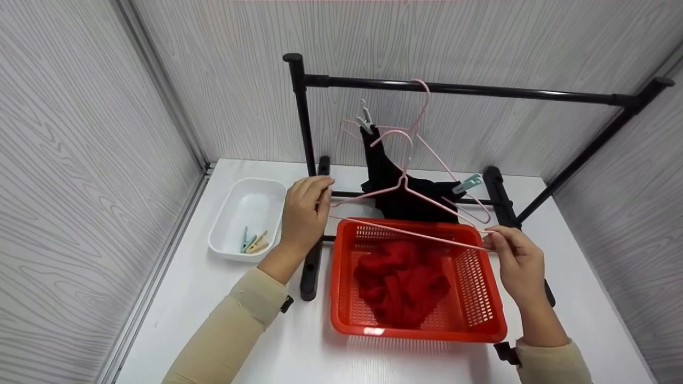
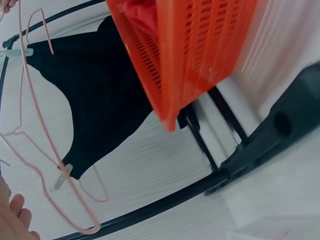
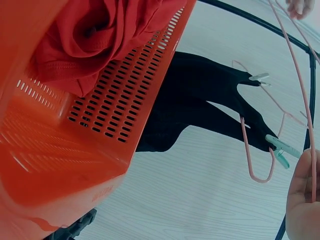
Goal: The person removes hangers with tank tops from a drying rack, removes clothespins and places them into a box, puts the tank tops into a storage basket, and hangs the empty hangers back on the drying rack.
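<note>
My right hand [image 1: 520, 261] pinches the right end of a pink wire hanger [image 1: 427, 234] above the basket. Beside the hanger's other end is my left hand [image 1: 307, 213], its fingers loosely bent; in the left wrist view that end [image 2: 92, 230] shows apart from the fingers [image 2: 17, 204]. Behind, a second pink hanger [image 1: 427, 101] hooks over the rack's bar. A black strappy garment [image 1: 411, 200] hangs there, held by a grey clothespin [image 1: 365, 120] and a teal clothespin [image 1: 468, 184]. Below, the red plastic basket [image 1: 419, 335] contains a crumpled red garment [image 1: 400, 282].
A black clothes rack [image 1: 480, 90] stands behind the basket, its feet [image 1: 310, 272] on the white table [image 1: 176, 298]. To the left, a white tray [image 1: 219, 224] has several clothespins [image 1: 253, 242] inside. Wood-grain panels [image 1: 64, 176] enclose the sides and back.
</note>
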A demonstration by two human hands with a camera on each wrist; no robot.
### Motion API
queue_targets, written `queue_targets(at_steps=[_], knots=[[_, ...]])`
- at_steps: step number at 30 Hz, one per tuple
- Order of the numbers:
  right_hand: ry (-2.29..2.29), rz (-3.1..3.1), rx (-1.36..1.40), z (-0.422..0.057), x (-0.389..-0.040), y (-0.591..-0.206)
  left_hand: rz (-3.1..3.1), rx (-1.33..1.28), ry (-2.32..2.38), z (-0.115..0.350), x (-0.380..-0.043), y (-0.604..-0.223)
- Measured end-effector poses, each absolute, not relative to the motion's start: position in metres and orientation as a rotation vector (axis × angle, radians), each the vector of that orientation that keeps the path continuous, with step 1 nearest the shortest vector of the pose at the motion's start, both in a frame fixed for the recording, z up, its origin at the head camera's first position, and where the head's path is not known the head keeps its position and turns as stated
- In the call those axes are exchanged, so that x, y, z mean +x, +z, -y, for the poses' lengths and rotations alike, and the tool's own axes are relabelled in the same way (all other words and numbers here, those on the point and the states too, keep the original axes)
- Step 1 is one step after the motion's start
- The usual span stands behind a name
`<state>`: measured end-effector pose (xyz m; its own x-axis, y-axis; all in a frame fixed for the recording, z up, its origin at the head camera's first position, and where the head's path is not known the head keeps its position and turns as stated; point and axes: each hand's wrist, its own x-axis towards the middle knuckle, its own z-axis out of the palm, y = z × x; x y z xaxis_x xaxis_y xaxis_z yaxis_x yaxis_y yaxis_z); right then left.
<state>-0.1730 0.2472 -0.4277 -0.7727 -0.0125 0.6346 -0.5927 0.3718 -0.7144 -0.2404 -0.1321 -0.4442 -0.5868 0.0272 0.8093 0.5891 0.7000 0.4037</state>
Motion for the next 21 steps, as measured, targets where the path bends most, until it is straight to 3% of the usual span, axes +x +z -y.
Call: queue_targets(at_steps=[21], knots=[[1.361,2.101,0.501,-0.265,-0.181,-0.445,2.261,-0.452,-0.441,0.15,-0.288,-0.343]])
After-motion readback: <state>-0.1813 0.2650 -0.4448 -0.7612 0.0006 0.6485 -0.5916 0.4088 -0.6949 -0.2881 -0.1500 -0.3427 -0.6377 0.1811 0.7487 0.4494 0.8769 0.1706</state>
